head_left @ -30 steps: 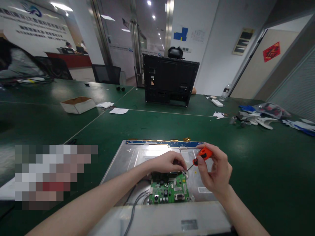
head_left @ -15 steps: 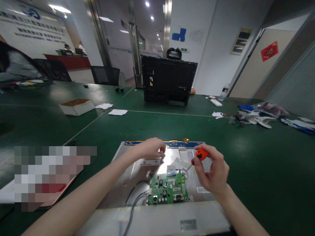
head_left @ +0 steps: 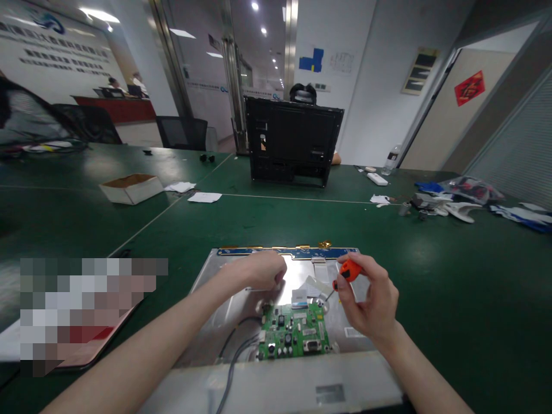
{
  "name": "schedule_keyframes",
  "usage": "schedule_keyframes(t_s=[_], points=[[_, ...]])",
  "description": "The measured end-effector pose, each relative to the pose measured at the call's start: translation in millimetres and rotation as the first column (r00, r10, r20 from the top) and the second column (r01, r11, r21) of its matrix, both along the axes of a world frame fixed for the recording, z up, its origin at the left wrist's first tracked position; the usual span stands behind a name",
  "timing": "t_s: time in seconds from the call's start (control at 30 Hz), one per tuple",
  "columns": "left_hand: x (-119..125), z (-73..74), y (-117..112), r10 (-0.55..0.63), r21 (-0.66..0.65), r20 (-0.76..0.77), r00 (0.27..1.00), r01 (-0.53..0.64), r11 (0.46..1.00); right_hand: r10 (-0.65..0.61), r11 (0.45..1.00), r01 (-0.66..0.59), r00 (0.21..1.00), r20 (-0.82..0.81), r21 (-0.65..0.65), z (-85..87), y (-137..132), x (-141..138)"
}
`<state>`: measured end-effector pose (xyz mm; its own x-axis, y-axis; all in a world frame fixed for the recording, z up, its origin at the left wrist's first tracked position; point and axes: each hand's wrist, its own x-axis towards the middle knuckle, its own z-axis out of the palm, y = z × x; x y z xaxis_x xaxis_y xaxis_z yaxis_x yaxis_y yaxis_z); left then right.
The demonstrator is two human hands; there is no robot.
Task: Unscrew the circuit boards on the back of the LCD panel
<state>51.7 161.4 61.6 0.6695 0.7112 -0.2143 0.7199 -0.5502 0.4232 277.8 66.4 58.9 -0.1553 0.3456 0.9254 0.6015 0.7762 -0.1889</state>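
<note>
My right hand (head_left: pixel 373 296) grips a small orange-and-black screwdriver (head_left: pixel 350 271). Its thin shaft slants down to the upper right corner of a green circuit board (head_left: pixel 294 329). That board lies on the metal back of a display panel (head_left: pixel 340 342), with grey cables (head_left: pixel 234 368) running off its left side. Over the panel, up and left of the board, my left hand (head_left: pixel 265 270) is closed with its fingers curled under; anything inside them is hidden. Along the panel's far edge runs a blue circuit strip (head_left: pixel 345 253), joined to a pale flat cable (head_left: pixel 319 270).
A black monitor frame (head_left: pixel 294 144) stands across the green table (head_left: pixel 241 221), a person partly behind it. An open white box (head_left: pixel 131 190) and papers (head_left: pixel 204 197) lie to the left. Right are a bottle (head_left: pixel 391 160) and a clear bag (head_left: pixel 470 191). A blurred-out item lies near my left forearm.
My left hand has dropped slightly toward me and its fingers have curled in more. The screwdriver tip stays at the board's corner. The view has shifted a little.
</note>
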Motion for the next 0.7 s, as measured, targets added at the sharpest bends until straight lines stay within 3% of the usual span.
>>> schedule_keyframes(t_s=[0.17,0.23,0.33,0.43,0.57,0.7], points=[[12,15.2,-11,-0.019,0.055,-0.113,0.993,0.026,0.998,0.009,1.0,-0.009,1.0,-0.008,-0.011,-1.6,0,1],[19,22.8,-20,-0.113,0.077,-0.13,0.985,0.124,0.989,0.016,1.0,-0.016,1.0,-0.013,-0.011,-2.0,2,0],[32,28.8,-35,-0.301,-0.025,0.013,0.954,0.301,0.953,0.028,1.0,-0.028,0.999,-0.023,-0.007,-2.4,5,1],[42,27.4,-49,-0.392,-0.044,0.076,0.917,0.396,0.917,0.02,1.0,-0.02,0.999,-0.04,-0.01,-2.6,3,6],[50,21.3,-64,-0.426,0.013,0.085,0.901,0.427,0.904,-0.012,1.0,0.01,0.996,-0.084,-0.027,-2.7,-15,16],[55,15.8,-77,-0.452,0.071,0.099,0.887,0.446,0.892,0.034,0.998,-0.046,0.975,-0.218,-0.05,-2.4,-39,17]])
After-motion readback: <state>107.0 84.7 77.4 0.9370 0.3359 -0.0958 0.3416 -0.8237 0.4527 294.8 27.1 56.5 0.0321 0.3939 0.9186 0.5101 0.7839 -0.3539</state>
